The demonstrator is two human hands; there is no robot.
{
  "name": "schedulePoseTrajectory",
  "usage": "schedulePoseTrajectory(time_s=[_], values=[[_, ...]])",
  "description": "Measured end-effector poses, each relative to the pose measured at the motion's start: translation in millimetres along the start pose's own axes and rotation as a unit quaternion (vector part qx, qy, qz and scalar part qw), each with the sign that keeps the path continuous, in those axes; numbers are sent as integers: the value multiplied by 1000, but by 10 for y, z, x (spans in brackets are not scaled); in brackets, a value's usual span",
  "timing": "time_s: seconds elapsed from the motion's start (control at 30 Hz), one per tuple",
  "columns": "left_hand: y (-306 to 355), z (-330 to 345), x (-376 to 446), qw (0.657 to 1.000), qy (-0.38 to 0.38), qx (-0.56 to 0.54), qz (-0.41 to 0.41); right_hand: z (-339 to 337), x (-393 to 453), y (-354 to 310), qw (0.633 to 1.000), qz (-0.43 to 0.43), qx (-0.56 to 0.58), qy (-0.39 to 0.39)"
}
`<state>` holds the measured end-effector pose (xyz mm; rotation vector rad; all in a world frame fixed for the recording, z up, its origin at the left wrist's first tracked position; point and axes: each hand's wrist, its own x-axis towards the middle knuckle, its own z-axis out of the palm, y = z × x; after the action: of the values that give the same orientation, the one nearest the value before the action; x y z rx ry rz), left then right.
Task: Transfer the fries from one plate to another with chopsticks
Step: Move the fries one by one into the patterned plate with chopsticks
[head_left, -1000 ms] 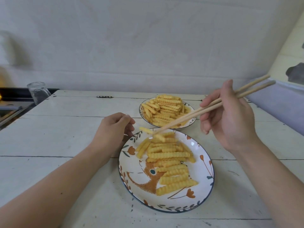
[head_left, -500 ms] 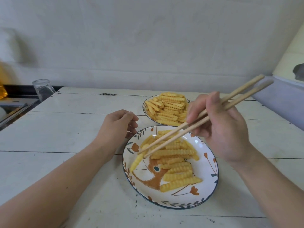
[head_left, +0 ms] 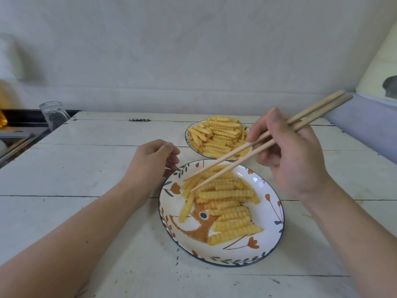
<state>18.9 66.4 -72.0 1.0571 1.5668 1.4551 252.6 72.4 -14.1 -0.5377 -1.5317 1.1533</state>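
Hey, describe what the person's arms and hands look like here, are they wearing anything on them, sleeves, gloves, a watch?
Both forearms are bare as far as the frame shows: no sleeves, gloves, watch, bracelet or rings can be seen. The left hand and right hand are uncovered, with short nails where they show. The left forearm carries a few small dark specks. No markings or cables appear on either arm.

- No readable text, label, brand, number or sign shows anywhere in the view.
- The near plate (head_left: pixel 266 214) bears only painted flowers, leaves and an orange animal figure, with no lettering.
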Motion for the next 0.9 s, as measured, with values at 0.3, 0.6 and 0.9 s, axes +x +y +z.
schedulePoseTrajectory(time_s=[0.3,0.6,0.9], values=[[-7,-3,2,1000,-4,8,5,73,-68,63,997,42,-33,-59],[-21,-13,21,999,-5,27,20,-129,441,71,973,-14,-178,146],[-19,-47,35,1000,-10,7,16,153,757,442,961,3,-253,111]])
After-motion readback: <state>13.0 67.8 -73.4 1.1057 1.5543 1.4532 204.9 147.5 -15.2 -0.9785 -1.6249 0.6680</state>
